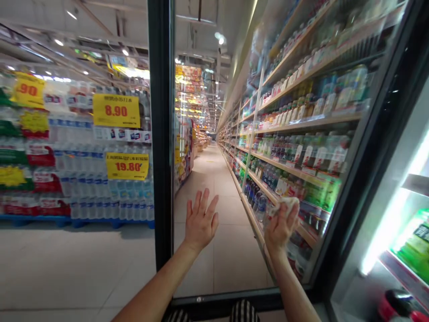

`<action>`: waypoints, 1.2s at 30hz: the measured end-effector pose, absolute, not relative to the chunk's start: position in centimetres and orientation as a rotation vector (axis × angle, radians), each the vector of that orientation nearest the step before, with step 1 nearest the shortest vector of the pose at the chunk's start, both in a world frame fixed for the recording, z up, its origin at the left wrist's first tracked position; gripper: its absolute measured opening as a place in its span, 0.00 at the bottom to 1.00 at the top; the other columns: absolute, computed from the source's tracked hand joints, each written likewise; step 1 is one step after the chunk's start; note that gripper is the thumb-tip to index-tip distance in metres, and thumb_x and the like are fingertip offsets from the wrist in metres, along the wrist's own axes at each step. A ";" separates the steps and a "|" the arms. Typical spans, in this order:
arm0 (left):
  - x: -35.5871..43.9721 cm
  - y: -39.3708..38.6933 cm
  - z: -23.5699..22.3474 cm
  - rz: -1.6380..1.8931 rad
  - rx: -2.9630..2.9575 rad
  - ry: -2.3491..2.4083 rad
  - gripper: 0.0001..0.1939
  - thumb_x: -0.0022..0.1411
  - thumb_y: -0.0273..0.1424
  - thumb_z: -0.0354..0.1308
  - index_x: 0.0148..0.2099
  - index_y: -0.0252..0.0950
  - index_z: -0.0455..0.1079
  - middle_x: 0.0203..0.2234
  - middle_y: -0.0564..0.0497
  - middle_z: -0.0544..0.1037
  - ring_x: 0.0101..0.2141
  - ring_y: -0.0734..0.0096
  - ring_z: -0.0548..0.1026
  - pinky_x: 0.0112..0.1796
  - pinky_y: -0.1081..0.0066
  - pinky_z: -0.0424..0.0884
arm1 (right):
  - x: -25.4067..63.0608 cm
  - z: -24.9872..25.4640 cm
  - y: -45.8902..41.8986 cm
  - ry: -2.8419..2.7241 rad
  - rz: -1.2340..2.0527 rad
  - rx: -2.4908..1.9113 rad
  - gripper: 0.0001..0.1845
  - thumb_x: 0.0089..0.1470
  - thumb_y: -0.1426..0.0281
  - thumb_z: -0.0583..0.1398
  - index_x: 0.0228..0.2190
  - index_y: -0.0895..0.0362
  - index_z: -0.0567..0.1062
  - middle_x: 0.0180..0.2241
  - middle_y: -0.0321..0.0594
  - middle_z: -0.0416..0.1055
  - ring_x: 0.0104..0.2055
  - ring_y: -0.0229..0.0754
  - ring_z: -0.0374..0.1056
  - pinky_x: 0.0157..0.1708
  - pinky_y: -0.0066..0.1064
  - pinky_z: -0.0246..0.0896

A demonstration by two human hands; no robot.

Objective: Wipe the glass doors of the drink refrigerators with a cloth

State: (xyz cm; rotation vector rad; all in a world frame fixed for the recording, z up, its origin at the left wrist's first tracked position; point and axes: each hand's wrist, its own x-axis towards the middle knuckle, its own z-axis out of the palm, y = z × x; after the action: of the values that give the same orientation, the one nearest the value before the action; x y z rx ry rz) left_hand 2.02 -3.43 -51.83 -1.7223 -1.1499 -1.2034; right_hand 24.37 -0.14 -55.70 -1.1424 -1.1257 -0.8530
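Mid-wipe on the glass door (234, 259), looks like
Right hand (280, 230) grips a white cloth (294, 204), seemingly against the door's lower right; left hand (201, 220) is spread out, holding nothing. Next stroke probably wants steady, even pressure.

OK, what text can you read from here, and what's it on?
"8.90": upper yellow price sign, by the bottled-water stack.
"19.80": lower yellow price sign, same stack.
".90": far-left yellow price sign; nothing readable before the point.
Too blurred or small: the signs' other print, yellow starburst tags, bottle labels, green package.
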 end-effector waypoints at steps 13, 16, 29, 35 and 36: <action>1.8 -3.2 -52.1 -1.182 -1.713 -1.124 0.24 0.56 0.29 0.52 0.57 0.38 0.60 0.59 0.42 0.57 0.61 0.60 0.46 0.58 0.55 0.45 | 26.4 -58.6 -0.2 -1.091 -0.805 -1.222 0.28 0.55 0.75 0.49 0.58 0.53 0.54 0.62 0.53 0.42 0.63 0.55 0.43 0.54 0.60 0.45; 1.9 -3.0 -52.2 -1.203 -1.707 -1.135 0.25 0.56 0.29 0.52 0.58 0.38 0.58 0.59 0.42 0.56 0.61 0.60 0.46 0.58 0.54 0.44 | 25.8 -59.1 -0.5 -1.095 -0.752 -1.226 0.29 0.55 0.74 0.48 0.58 0.54 0.52 0.63 0.53 0.39 0.63 0.56 0.41 0.53 0.60 0.47; 2.0 -2.8 -52.5 -1.214 -1.707 -1.131 0.27 0.56 0.29 0.52 0.58 0.39 0.57 0.59 0.42 0.55 0.61 0.59 0.46 0.58 0.54 0.44 | 26.8 -59.1 -0.4 -1.044 -0.767 -1.243 0.29 0.55 0.76 0.48 0.58 0.54 0.52 0.63 0.52 0.41 0.64 0.54 0.41 0.54 0.57 0.47; 1.6 -3.2 -52.7 -1.183 -1.731 -1.102 0.28 0.56 0.27 0.52 0.59 0.38 0.55 0.59 0.42 0.55 0.61 0.61 0.46 0.58 0.55 0.45 | 24.6 -60.7 -0.7 -1.414 -0.871 -1.124 0.31 0.54 0.76 0.50 0.58 0.48 0.52 0.62 0.47 0.46 0.63 0.53 0.44 0.56 0.57 0.44; 1.5 -3.3 -52.8 -1.172 -1.739 -1.094 0.28 0.56 0.27 0.52 0.59 0.38 0.55 0.59 0.42 0.55 0.61 0.61 0.45 0.58 0.56 0.45 | 25.3 -60.4 -0.5 -1.306 -0.847 -1.167 0.30 0.54 0.75 0.50 0.58 0.51 0.53 0.62 0.50 0.46 0.63 0.54 0.45 0.56 0.58 0.44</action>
State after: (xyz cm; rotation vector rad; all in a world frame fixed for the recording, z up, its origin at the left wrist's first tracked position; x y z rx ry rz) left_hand 1.47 -3.26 -52.82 -1.7388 -1.0945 -1.1722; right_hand 25.33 -0.47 -60.36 -1.1675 -1.3059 -0.8466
